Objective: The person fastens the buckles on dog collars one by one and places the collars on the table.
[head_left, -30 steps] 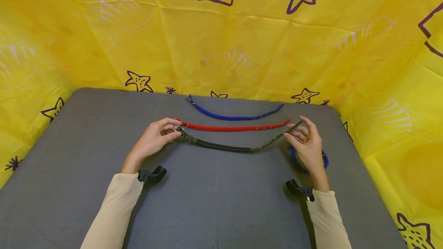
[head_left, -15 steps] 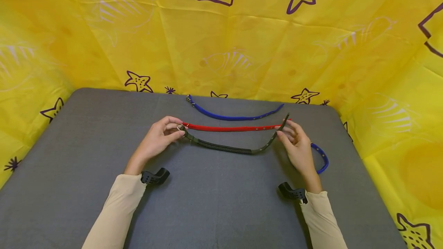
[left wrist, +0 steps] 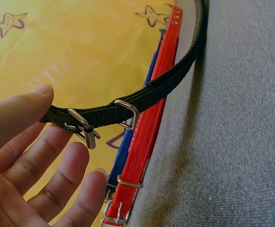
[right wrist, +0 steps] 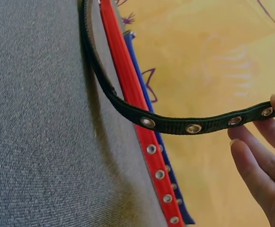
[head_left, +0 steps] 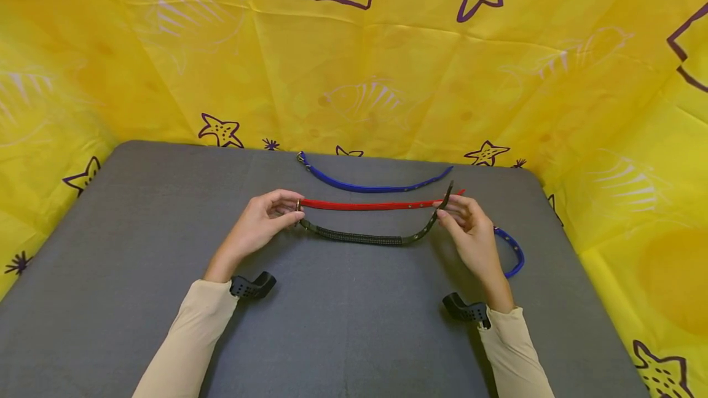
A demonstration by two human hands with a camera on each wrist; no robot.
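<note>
A dark green collar (head_left: 354, 238) hangs in a shallow curve between both hands, its middle low over the table. My left hand (head_left: 264, 217) pinches its buckle end between thumb and forefinger; the metal buckle (left wrist: 84, 127) and a square loop (left wrist: 128, 113) show in the left wrist view. With thumb and fingers my right hand (head_left: 470, 226) pinches the other end, where metal eyelets (right wrist: 193, 128) line the strap and the tip sticks up past the fingers. Just behind lies a red collar (head_left: 359, 206), stretched out straight, its buckle end hidden by the left hand in the head view.
Farther back a blue collar (head_left: 365, 188) lies in a gentle curve near the table's far edge. A second blue collar (head_left: 514, 250), curled, lies beside the right wrist, partly hidden. The grey table (head_left: 343, 324) meets a yellow printed cloth (head_left: 354, 48) behind and at the sides.
The right hand has moved left and the left hand slightly right, so the green collar's ends are closer together. More of the curled blue collar shows now.
</note>
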